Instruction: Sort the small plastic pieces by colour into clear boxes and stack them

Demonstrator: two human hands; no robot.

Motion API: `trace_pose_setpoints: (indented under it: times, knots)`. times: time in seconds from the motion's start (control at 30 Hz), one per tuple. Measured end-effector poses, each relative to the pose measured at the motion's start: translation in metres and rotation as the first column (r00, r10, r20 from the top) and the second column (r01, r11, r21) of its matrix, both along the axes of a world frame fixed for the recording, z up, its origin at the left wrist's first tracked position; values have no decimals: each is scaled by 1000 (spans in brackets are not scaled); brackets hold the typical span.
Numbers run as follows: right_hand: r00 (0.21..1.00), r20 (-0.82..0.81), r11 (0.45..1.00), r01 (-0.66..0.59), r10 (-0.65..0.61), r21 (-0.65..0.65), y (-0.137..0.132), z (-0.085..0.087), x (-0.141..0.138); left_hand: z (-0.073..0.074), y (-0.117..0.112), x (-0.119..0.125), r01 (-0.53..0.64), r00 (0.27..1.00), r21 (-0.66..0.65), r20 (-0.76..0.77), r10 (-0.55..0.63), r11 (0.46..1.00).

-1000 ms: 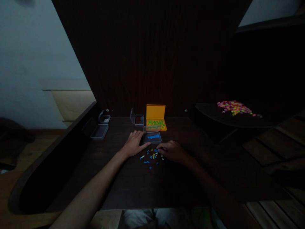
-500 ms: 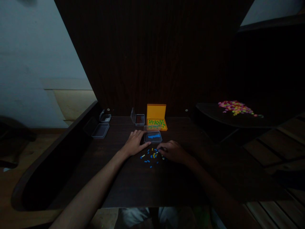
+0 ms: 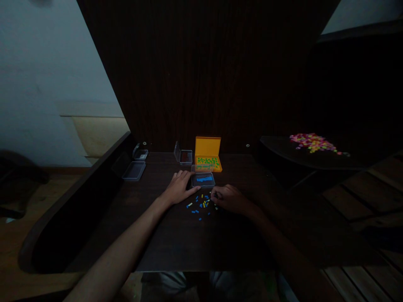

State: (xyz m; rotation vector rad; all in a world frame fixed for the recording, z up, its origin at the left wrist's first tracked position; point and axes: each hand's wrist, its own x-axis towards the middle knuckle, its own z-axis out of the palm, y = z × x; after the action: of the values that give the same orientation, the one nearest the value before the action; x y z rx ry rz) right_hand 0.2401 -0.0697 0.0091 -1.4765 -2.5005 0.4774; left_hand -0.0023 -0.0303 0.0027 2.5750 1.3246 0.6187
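My left hand (image 3: 180, 188) lies flat on the dark desk, fingers stretched out. Its thumb and fingertips rest around the left corner of a small clear plastic box (image 3: 203, 180), which has blue pieces (image 3: 205, 179) inside. A scatter of tiny blue, yellow and pale pieces (image 3: 201, 205) lies on the desktop just in front of that box. At the right edge of the scatter is my right hand (image 3: 229, 198), its thumb and fingers pinched together; whatever is between them is too small and dark to make out.
Behind the clear box stands an open yellow case (image 3: 208, 147) with green pieces. Left of it is an open clear box (image 3: 185, 157) with dark red contents. Clear boxes (image 3: 134, 171) sit by the left side panel. Bright, multicoloured pieces (image 3: 315, 143) heap on the right shelf.
My right hand has shifted slightly, its fingertips drawn closer together at the edge of the scatter. The left hand keeps its place by the box. The whole view has moved a little.
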Motion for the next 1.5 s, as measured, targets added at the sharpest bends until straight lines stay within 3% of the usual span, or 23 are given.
trace_pose_setpoints:
  times: [0.43,0.73,1.2,1.5]
  knots:
    - [996,60,997,58,-61,46,2,-2,-7,2,-1,1,-6,1000,-12,3,6,1000]
    - [997,0,997,-73,73,6,-2,3,-7,2,-1,1,-5,1000,-5,2,5,1000]
    - [998,62,998,3,-8,68,-4,4,-3,-1,0,0,-1,1000,3,-2,1,1000]
    - [997,75,999,27,-30,40,2,8,-14,0,0,1,-4,1000,9,2,4,1000]
